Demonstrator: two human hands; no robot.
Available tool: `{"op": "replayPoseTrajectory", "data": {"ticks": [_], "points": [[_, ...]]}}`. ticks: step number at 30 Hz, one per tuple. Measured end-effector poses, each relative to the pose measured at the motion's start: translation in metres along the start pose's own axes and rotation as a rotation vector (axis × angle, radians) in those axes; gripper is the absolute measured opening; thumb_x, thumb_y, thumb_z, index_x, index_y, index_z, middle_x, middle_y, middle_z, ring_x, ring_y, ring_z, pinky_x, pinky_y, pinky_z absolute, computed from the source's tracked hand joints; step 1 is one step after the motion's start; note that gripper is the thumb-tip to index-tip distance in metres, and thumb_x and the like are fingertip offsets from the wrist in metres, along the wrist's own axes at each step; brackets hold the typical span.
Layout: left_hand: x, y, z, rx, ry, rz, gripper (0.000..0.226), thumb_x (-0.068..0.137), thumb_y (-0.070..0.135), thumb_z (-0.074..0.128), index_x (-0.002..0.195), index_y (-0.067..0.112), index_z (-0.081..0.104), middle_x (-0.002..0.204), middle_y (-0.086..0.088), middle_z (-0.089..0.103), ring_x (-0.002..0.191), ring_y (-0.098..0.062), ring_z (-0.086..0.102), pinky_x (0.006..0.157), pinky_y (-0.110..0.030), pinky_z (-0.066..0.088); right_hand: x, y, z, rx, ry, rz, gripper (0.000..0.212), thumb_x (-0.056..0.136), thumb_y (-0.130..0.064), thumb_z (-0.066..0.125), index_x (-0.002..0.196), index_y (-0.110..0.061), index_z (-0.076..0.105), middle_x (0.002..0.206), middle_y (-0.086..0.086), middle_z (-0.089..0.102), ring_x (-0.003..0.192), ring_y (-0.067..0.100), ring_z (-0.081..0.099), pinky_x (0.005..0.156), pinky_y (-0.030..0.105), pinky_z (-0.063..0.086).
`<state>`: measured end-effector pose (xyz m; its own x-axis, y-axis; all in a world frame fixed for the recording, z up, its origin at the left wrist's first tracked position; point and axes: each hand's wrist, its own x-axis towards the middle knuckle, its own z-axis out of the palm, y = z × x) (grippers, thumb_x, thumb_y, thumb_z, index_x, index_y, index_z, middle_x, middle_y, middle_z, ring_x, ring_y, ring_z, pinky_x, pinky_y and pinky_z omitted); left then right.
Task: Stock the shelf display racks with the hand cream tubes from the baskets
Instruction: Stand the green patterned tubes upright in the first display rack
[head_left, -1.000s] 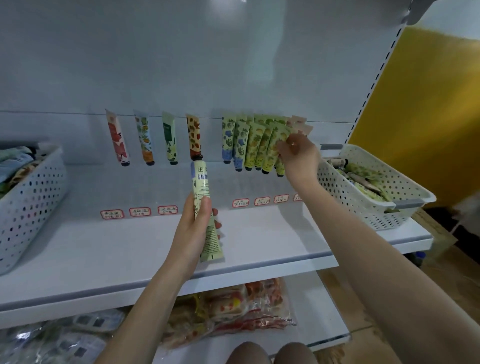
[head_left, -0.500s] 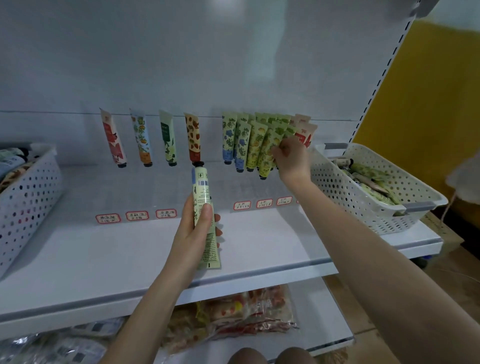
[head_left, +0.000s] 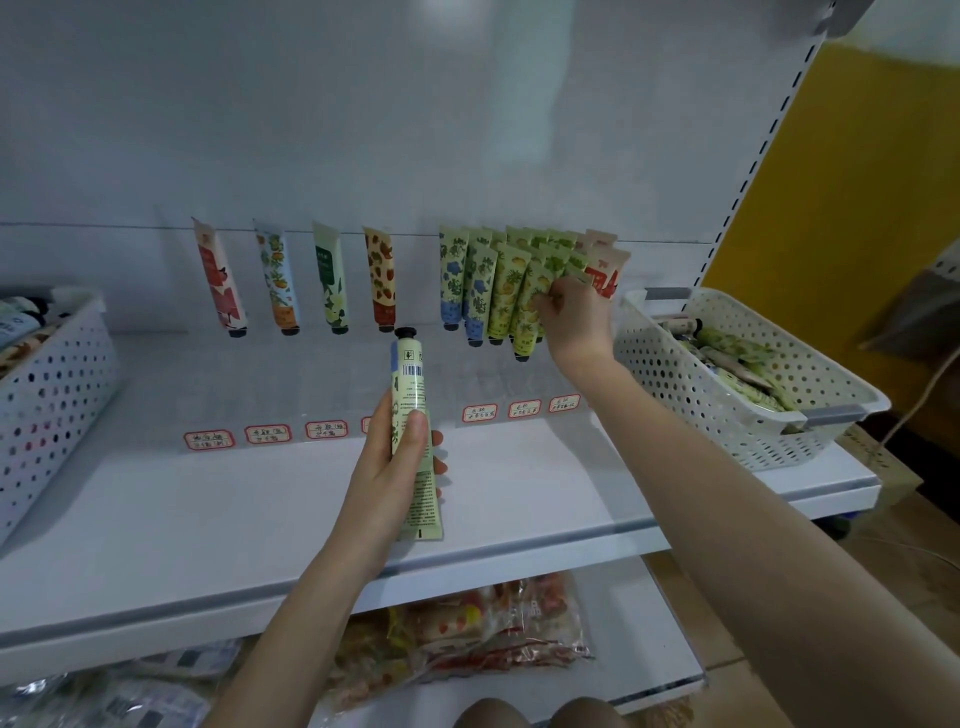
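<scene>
From the head view, four single tubes stand apart along the clear rack, beside crowded tubes that overlap too much to count. The left hand grips one pale green tube, black cap up, above the white shelf. The right hand pinches among the crowded tubes with curled fingers. Two perforated plastic baskets flank them: the left basket and the right basket, which holds more tubes. Crinkly packets lie on the shelf below.
</scene>
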<state>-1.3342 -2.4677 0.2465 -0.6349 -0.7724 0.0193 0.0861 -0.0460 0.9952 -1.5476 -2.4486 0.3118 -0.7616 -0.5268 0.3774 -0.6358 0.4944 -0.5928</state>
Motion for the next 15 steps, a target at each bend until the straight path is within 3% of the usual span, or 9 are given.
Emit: {"op": "replayPoseTrajectory", "data": {"ticks": [8, 12, 15], "points": [[-0.002, 0.005, 0.001, 0.0, 0.009, 0.003, 0.041, 0.096, 0.034, 0.039, 0.136, 0.038, 0.031, 0.092, 0.0, 0.062, 0.057, 0.003, 0.061, 0.051, -0.016, 0.051, -0.001, 0.005, 0.0, 0.075, -0.038, 0.01, 0.012, 0.094, -0.015, 0.048, 0.083, -0.011, 0.046, 0.06, -0.006, 0.038, 0.053, 0.007, 0.035, 0.046, 0.022, 0.025], [-0.002, 0.01, 0.003, 0.009, 0.008, 0.008, 0.035, 0.097, 0.032, 0.037, 0.13, 0.039, 0.033, 0.089, 0.002, 0.061, 0.055, 0.005, 0.06, 0.048, -0.013, 0.049, -0.003, 0.006, -0.003, 0.086, -0.041, 0.012, 0.035, 0.092, -0.016, 0.05, 0.062, -0.022, 0.033, 0.058, -0.007, 0.035, 0.051, 0.006, 0.032, 0.045, 0.022, 0.021], [-0.002, 0.011, 0.004, 0.004, 0.003, 0.012, 0.034, 0.097, 0.031, 0.038, 0.131, 0.037, 0.034, 0.089, 0.001, 0.061, 0.055, 0.003, 0.059, 0.048, -0.015, 0.05, -0.003, 0.007, -0.006, 0.109, -0.049, 0.033, 0.033, 0.092, -0.018, 0.052, 0.063, -0.02, 0.035, 0.058, -0.006, 0.037, 0.051, 0.007, 0.033, 0.046, 0.024, 0.023]]}}
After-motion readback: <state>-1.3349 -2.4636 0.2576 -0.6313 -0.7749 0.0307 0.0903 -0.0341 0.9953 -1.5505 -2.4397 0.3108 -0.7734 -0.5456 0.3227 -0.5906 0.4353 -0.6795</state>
